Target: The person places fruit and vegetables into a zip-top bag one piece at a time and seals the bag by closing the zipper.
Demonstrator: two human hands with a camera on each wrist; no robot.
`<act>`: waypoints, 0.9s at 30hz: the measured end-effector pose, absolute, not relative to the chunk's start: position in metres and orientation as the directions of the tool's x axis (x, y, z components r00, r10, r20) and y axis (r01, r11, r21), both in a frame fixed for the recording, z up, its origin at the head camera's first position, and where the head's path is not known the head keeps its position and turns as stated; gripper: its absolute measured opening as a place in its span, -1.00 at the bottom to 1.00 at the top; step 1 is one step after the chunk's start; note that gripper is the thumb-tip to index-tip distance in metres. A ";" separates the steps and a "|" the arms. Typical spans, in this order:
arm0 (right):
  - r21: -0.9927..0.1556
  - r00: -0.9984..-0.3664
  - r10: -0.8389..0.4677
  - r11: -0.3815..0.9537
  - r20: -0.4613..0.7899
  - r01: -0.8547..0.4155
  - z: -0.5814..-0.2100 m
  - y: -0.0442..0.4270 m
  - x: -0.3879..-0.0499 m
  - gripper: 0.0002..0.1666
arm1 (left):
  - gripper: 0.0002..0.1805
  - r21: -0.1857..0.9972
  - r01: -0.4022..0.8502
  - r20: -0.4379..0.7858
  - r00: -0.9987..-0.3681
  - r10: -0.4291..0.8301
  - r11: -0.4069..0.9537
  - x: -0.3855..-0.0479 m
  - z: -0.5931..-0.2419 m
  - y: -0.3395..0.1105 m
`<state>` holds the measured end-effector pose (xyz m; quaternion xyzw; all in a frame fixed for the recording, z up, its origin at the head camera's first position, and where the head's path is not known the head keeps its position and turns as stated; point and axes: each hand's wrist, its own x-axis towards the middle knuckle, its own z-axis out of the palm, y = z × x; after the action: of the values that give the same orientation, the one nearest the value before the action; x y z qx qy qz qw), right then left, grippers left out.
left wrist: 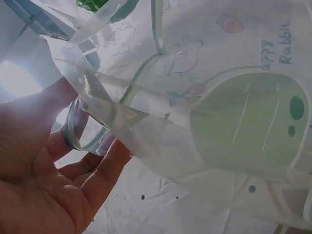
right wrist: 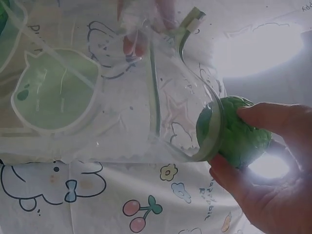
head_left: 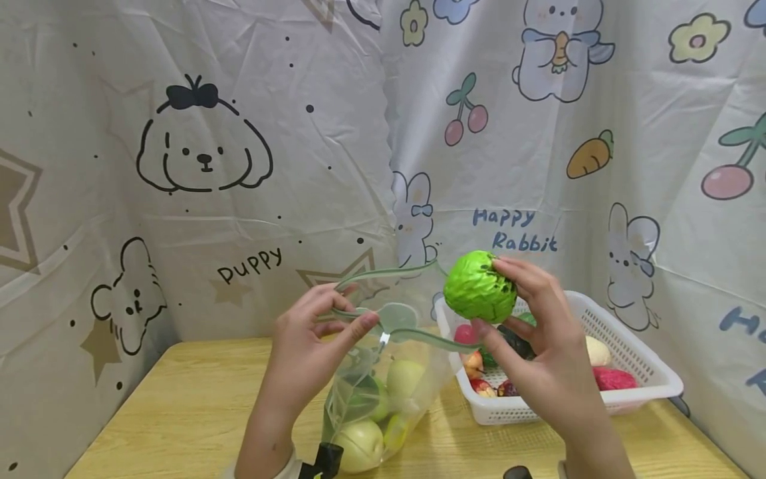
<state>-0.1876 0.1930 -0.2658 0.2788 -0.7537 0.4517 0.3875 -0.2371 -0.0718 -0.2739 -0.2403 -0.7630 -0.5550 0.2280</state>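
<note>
Counter [head_left: 197, 399] carries the basket [head_left: 509, 416]; beside it, the bag [head_left: 389, 352] looks limp and slippery, best held by its stiffer rim [right wrist: 153, 97], pinched between the left grip's [head_left: 317, 339] thumb and fingers. At the rim's right end, the right grip [head_left: 547, 339], spread to ball width, holds the ball [head_left: 479, 289], seemingly light, firm, easiest taken across its middle

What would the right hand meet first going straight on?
The right hand, holding the round green item, would likely meet the clear bag first, at its rim, though depth is unclear.
</note>
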 end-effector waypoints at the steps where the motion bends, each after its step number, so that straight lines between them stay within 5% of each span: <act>1: -0.463 -0.546 -0.073 0.442 0.835 -0.768 -0.266 0.192 -0.187 -0.07 | -0.75 0.735 0.623 0.618 -0.778 0.115 0.268 -0.237 -0.274 -0.071; 27: -0.417 -0.541 -0.153 0.479 0.827 -0.773 -0.271 0.183 -0.191 -0.13 | -0.77 0.749 0.621 0.616 -0.781 0.102 0.229 -0.236 -0.274 -0.065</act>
<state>-0.1905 0.1827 -0.2709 0.2991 -0.7741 0.4137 0.3743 -0.2356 -0.0652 -0.2740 -0.2409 -0.7505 -0.5721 0.2269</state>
